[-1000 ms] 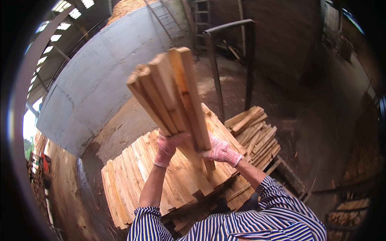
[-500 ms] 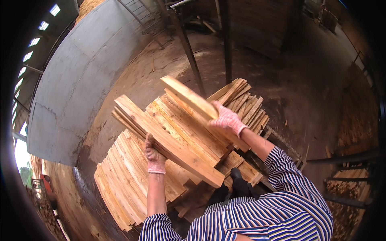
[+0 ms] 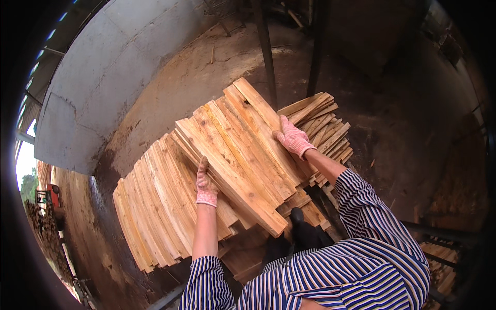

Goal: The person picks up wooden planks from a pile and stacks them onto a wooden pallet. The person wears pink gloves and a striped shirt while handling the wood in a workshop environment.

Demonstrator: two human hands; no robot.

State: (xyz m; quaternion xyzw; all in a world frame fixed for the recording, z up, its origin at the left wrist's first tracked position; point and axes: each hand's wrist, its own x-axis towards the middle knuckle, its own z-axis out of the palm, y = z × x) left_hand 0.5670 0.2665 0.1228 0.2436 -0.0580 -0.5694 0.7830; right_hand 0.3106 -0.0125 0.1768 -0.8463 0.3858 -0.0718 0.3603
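My gloved left hand (image 3: 205, 187) is wrapped round the left edge of a few stacked wooden boards (image 3: 235, 182), thumb up along their side. These boards lean against the left side of a row of boards (image 3: 240, 152) on the pile. At the row's right edge, my gloved right hand (image 3: 294, 137) grips a long wooden board (image 3: 254, 102), which lies slanted along the others. Its fingertips are partly hidden at the board's edge. Further left, a lower layer of boards (image 3: 155, 201) lies side by side.
Thinner wooden strips (image 3: 325, 126) are heaped right of the pile. Two dark metal posts (image 3: 266, 57) rise beyond it. A curved grey metal wall (image 3: 103, 72) stands at the far left. My dark shoe (image 3: 297, 216) is close to the pile's near edge.
The right-hand board has come down from its raised, tilted position onto the row. My left hand's boards have moved right and now sit close against the row. The view has shifted slightly.
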